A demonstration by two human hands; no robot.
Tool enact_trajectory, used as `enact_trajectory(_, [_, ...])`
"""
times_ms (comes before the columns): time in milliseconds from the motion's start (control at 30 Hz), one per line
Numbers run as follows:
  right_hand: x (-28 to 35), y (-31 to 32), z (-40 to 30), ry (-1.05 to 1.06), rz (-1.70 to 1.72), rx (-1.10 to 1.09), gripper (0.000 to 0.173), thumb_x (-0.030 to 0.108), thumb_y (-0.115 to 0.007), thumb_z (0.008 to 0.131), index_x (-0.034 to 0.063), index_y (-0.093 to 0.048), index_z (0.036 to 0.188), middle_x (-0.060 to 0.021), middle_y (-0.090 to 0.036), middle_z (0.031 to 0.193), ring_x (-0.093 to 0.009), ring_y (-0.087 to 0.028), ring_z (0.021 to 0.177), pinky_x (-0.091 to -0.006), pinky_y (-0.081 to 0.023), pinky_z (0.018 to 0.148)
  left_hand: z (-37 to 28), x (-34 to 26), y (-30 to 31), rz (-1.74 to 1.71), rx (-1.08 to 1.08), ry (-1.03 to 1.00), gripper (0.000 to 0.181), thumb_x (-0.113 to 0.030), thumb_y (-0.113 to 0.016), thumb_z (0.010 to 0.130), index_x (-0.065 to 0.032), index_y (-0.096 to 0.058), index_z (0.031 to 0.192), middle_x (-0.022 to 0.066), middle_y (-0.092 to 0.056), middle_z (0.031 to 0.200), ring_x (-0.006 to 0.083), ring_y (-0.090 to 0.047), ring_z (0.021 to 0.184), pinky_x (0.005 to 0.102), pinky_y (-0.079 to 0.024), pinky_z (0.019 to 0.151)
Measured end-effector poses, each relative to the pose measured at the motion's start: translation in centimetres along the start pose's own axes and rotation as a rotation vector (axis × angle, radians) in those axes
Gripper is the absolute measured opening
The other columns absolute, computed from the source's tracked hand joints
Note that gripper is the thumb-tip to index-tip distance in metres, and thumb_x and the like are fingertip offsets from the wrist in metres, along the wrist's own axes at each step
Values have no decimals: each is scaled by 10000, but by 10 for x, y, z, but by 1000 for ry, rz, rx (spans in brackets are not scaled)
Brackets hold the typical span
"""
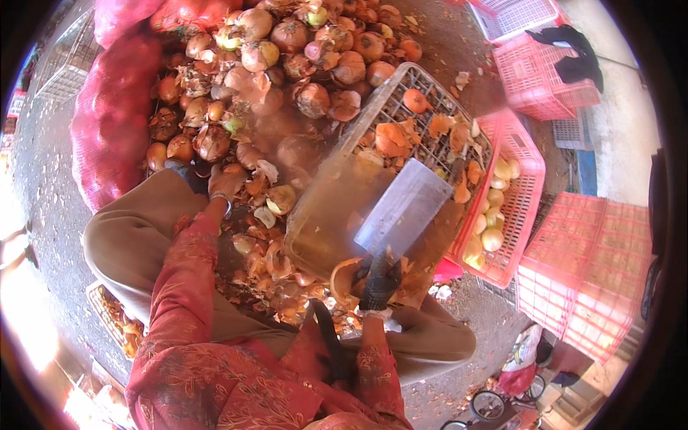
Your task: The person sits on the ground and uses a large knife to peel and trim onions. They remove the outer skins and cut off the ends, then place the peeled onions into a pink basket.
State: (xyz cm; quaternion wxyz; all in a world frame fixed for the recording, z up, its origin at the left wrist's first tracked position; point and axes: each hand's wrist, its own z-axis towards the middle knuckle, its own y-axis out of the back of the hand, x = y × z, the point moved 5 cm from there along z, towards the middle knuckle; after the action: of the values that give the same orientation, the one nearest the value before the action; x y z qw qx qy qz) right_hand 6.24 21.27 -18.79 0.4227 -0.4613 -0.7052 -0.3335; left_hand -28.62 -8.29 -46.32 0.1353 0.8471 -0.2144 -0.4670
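Observation:
My right hand (380,279), in a dark glove, grips the handle of a cleaver (404,208). Its broad blade lies over the wooden board (328,215) on an upturned plastic crate (398,75). My left hand (228,181), bare with a bracelet at the wrist, reaches to the near edge of a large heap of unpeeled onions (290,37); its fingers are among onions and skins, and whether it holds one cannot be told. A partly peeled onion (280,199) lies right of it. Loose onion skins (269,263) cover the ground between my legs.
A pink crate (529,215) of peeled onions (492,239) stands right of the board. Red mesh sacks (110,123) lie at the left. Stacked pink crates (586,269) are at the right, more crates (529,75) at the upper right. A wheeled object (487,406) stands lower right.

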Motion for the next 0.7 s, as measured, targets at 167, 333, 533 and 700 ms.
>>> enact_trajectory(167, [2,0,2,19,52,31,219,188,-636,966,15,-600,1096,-41,-632,764,-106,-551,569,-255,-435,488,-73,-39,-14,-811,77,218,518,-279,-728,831,-68,-532,1262,106,-658,1074,259,-651,940,437,-547,757])
enact_trajectory(333, [-3,24,0,452,-326,-28,240,228,-665,940,27,-606,1057,-50,-604,744,-110,-558,620,-305,-460,549,-170,-159,-15,-1249,433,135,550,-423,-658,866,-78,-546,1280,125,-618,1190,307,-632,1007,451,-569,686])
enact_trajectory(533, [120,94,-47,693,-942,-198,200,267,-647,927,125,-636,1067,-106,-641,708,-295,-652,616,-432,-506,542,-283,-230,-6,-1417,792,150,821,-698,-510,867,-54,-456,1373,167,-557,1304,336,-619,1074,352,-606,665])
enact_trajectory(700, [118,109,-63,653,-1121,47,174,252,-647,899,141,-615,1030,-155,-672,799,-367,-671,757,-487,-532,663,-328,-235,-13,-1301,775,57,750,-687,-440,918,-108,-442,1393,171,-559,1307,334,-631,1070,382,-619,694])
